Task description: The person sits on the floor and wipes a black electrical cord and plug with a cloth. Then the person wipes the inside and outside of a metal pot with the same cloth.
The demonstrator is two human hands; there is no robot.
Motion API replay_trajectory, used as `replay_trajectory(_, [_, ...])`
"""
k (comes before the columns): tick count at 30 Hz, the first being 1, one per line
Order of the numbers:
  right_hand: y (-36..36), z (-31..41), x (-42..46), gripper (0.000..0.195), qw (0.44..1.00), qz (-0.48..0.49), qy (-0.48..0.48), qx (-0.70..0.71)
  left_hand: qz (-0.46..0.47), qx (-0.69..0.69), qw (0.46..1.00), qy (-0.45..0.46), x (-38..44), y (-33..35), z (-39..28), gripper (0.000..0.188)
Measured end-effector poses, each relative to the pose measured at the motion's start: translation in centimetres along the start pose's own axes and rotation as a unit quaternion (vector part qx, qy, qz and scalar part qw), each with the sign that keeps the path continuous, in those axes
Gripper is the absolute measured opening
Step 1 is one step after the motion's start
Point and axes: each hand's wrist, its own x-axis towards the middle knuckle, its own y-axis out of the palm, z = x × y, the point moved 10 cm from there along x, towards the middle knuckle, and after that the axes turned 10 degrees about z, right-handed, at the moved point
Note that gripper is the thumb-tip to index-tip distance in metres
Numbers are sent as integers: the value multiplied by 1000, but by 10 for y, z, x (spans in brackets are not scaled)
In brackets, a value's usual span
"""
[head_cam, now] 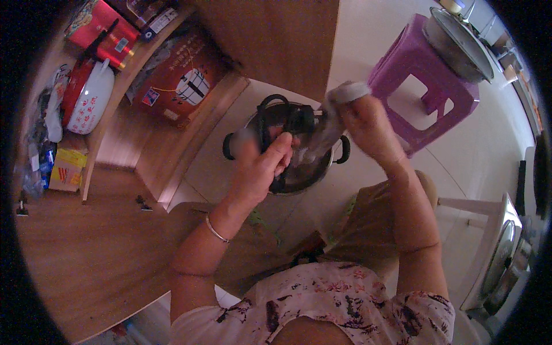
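Observation:
My left hand (267,166) grips a looped black cord (274,101) with a plug-like black end (301,120). Beneath it on the tiled floor stands a round pot (308,174) with two black side handles; my hand and the cord hide part of it. To the right, my right hand (366,120) is closed on a crumpled whitish, partly see-through piece (351,92), blurred, either a plastic bag or a cloth. Its greyish lower part hangs over the pot's right side.
An open wooden cabinet on the left holds a red box (183,82), a white enamel-like pot (91,97) and a yellow carton (69,168). A cabinet door (276,39) stands ahead. A purple plastic stool (424,86) bears a metal pan (457,45). Lids lean at right.

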Motion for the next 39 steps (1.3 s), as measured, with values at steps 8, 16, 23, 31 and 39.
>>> replay_trajectory(8, [4,-31,-5,20,948,24,65,312,57,-136,989,14,-1,-3,0,24])
replay_trajectory(16, [43,-13,-3,24,900,80,67,422,51,-124,991,12,-2,0,4,21])
replay_trajectory(23, [41,-4,-6,26,936,173,104,290,37,-48,998,28,-2,3,-4,22])
replay_trajectory(31, [52,-9,-18,15,920,281,112,247,55,59,997,14,-5,5,-12,20])
replay_trajectory(39, [50,9,-15,10,918,223,76,319,54,72,996,-1,-8,3,-16,20])
